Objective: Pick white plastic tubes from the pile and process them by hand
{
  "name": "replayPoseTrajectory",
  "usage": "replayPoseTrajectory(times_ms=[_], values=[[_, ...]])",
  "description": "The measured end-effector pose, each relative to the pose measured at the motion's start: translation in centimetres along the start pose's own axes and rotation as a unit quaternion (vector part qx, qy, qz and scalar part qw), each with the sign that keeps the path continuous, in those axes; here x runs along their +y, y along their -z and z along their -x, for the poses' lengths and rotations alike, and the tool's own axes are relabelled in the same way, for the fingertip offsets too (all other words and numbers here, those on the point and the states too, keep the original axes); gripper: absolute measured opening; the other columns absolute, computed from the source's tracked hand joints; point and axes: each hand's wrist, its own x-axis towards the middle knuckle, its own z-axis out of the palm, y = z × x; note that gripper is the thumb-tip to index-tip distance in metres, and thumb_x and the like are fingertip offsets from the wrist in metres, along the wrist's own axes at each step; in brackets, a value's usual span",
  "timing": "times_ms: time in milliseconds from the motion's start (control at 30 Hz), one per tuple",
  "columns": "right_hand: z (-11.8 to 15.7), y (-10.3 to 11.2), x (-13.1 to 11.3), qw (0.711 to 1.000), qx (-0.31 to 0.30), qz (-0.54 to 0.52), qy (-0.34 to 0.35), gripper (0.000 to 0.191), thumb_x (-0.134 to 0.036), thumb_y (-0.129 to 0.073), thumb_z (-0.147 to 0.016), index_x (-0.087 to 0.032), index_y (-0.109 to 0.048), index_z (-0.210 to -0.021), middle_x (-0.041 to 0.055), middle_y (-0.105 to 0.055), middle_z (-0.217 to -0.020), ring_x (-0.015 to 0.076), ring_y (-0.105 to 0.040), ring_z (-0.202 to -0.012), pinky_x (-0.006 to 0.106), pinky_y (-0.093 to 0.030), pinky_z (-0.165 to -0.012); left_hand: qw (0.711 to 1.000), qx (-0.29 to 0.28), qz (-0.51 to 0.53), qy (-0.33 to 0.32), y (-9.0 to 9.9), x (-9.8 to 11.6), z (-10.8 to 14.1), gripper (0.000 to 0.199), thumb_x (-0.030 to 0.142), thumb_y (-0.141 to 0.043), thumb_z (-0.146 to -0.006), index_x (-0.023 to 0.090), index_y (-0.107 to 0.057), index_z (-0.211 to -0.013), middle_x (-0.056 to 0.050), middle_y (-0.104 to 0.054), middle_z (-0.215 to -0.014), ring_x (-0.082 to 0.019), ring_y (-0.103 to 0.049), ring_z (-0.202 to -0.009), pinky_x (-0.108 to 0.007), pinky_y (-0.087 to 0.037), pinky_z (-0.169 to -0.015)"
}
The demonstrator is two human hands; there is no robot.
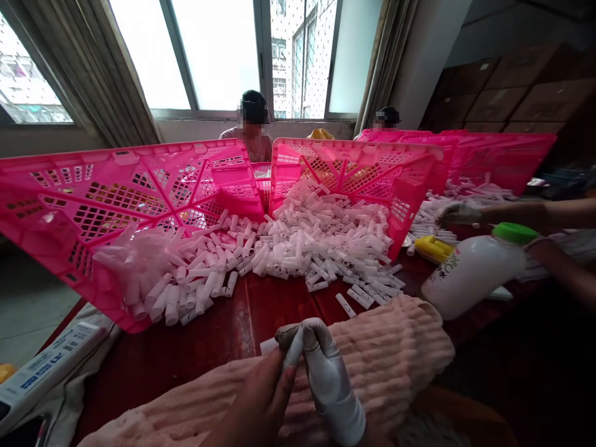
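My left hand [261,388], with bare skin showing, is closed at the bottom centre, its fingertips pinched around a small white tube [269,346] whose end sticks out to the left. Pressed against it from the right is my right hand [331,388] in a white glove, fingers bent and closed. What the gloved fingertips grip is hidden where the hands meet. Below both hands a pink ribbed cloth [386,347] covers the table's near edge. Several loose white tubes [345,305] with dark marks lie just beyond it, in front of a large heap of tubes [298,248].
Two pink baskets [162,149] [358,146] lie tipped toward me behind the heap. On the right are a white bottle [475,273] with a green cap, a yellow object [433,248] and another person's gloved hand [460,213]. A long box [51,366] lies at left. Two people sit beyond.
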Motion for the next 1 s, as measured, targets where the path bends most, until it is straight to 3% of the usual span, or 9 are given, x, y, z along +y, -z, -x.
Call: replayPoseTrajectory(times_ms=[100, 233, 300, 367, 500, 600, 767, 900, 1000], values=[[1.3, 0.1, 0.5, 0.998, 0.011, 0.053, -0.012, 0.043, -0.056, -0.065, -0.102, -0.014, -0.063, -0.106, 0.0098, -0.056, -0.104, 0.0234, -0.055, -0.098, 0.027, -0.048, -0.091, 0.999, -0.004, -0.038, -0.014, -1.0, 0.7, -0.1, 0.033, 0.041, -0.035, -0.095, 0.02, -0.061, -0.097, -0.007, -0.066, -0.092, -0.019, -0.059, -0.086, -0.029, -0.048, -0.082], [3.9, 4.3, -0.2, 0.981, 0.15, 0.12, -0.021, 0.05, -0.06, -0.077, -0.089, -0.015, -0.057, -0.096, 0.0087, -0.057, -0.098, 0.0242, -0.06, -0.083, 0.028, -0.055, -0.076, 0.98, -0.149, -0.125, -0.045, -1.5, 2.0, -0.6, 0.023, 0.031, -0.042, -0.092, 0.022, -0.063, -0.098, -0.007, -0.067, -0.103, -0.02, -0.061, -0.092, -0.028, -0.047, -0.086], [6.1, 9.0, -1.9, 0.94, 0.256, 0.225, 0.007, 0.053, -0.061, -0.081, -0.083, -0.017, -0.052, -0.093, 0.0043, -0.057, -0.085, 0.0204, -0.059, -0.066, 0.025, -0.055, -0.061, 0.959, -0.171, -0.219, -0.047, -0.9, 2.0, -1.2, 0.024, 0.024, -0.044, -0.09, 0.022, -0.065, -0.101, -0.008, -0.065, -0.107, -0.02, -0.06, -0.096, -0.029, -0.046, -0.088], [8.8, 14.5, -4.4, 0.87, 0.321, 0.374, 0.008, 0.059, -0.065, -0.08, -0.073, -0.018, -0.054, -0.1, 0.0042, -0.056, -0.084, 0.023, -0.059, -0.068, 0.025, -0.054, -0.057, 0.938, -0.115, -0.327, -0.02, 0.1, 1.0, -2.1, 0.031, 0.018, -0.041, -0.089, 0.021, -0.063, -0.11, -0.009, -0.062, -0.115, -0.022, -0.058, -0.103, -0.031, -0.044, -0.093], [12.3, 21.6, -9.3, 0.779, 0.274, 0.562, -0.039, 0.052, -0.064, -0.071, -0.069, -0.015, -0.062, -0.087, 0.0107, -0.057, -0.086, 0.0319, -0.058, -0.077, 0.033, -0.055, -0.061, 0.899, -0.045, -0.433, 0.053, 1.3, -2.1, -4.0, 0.036, 0.016, -0.04, -0.088, 0.015, -0.061, -0.117, -0.014, -0.06, -0.117, -0.03, -0.054, -0.107, -0.042, -0.044, -0.089], [9.4, 20.2, -10.1, 0.736, 0.186, 0.651, -0.001, 0.047, -0.059, -0.051, -0.084, -0.015, -0.064, -0.095, 0.0112, -0.056, -0.101, 0.031, -0.055, -0.094, 0.036, -0.052, -0.079, 0.899, -0.041, -0.432, 0.061, 1.2, -3.3, -4.8, 0.031, 0.018, -0.042, -0.088, 0.013, -0.064, -0.11, -0.015, -0.061, -0.109, -0.03, -0.056, -0.103, -0.041, -0.045, -0.088], [-2.9, 13.7, -6.1, 0.752, 0.078, 0.654, -0.027, 0.027, -0.034, -0.047, -0.087, -0.012, -0.059, -0.096, 0.0123, -0.054, -0.1, 0.028, -0.051, -0.1, 0.037, -0.04, -0.095, 0.904, -0.015, -0.424, 0.057, 1.2, -2.5, -4.6, 0.027, 0.02, -0.044, -0.089, 0.015, -0.064, -0.106, -0.012, -0.06, -0.106, -0.025, -0.057, -0.103, -0.036, -0.044, -0.091], [-8.2, 11.8, -3.7, 0.781, 0.058, 0.617, -0.075, 0.01, -0.019, -0.062, -0.078, -0.012, -0.056, -0.077, 0.0073, -0.05, -0.069, 0.0255, -0.054, -0.076, 0.03, -0.044, -0.078, 0.928, 0.002, -0.371, 0.036, 1.9, -1.3, -3.4, 0.034, 0.028, -0.037, -0.095, 0.019, -0.055, -0.122, -0.009, -0.063, -0.108, -0.02, -0.061, -0.098, -0.03, -0.046, -0.087], [-7.7, 10.5, -3.7, 0.843, 0.04, 0.53, -0.08, 0.024, -0.034, -0.06, -0.088, -0.013, -0.056, -0.098, 0.0029, -0.048, -0.067, 0.0185, -0.05, -0.06, 0.02, -0.042, -0.057, 0.97, 0.009, -0.242, 0.013, 1.9, -0.9, -2.1, 0.036, 0.034, -0.036, -0.095, 0.02, -0.053, -0.123, -0.007, -0.066, -0.109, -0.019, -0.063, -0.098, -0.028, -0.047, -0.086]])
